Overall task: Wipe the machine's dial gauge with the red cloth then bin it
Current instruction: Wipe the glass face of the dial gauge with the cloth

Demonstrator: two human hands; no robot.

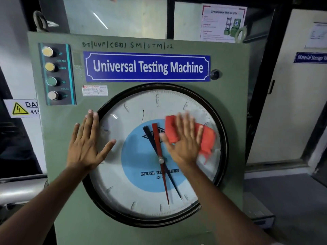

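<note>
Ur R hand (184, 140) flat, fingers spread, pressing red cloth (207, 138) on dial gauge (134, 188) glass. L hand (86, 140) open, bracing. Cloth soft, light; glass likely fragile, go easy. Pinch bunched edge to lift.

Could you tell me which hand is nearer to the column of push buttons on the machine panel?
Left. The left hand lies flat just below the push buttons; the right hand presses the red cloth farther right.

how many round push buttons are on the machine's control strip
4, stacked in one column on the dark strip at the panel's upper left: the pale yellow UP button on top, the yellow DOWN button, the green ON button, then the white OFF button lowest.
</note>
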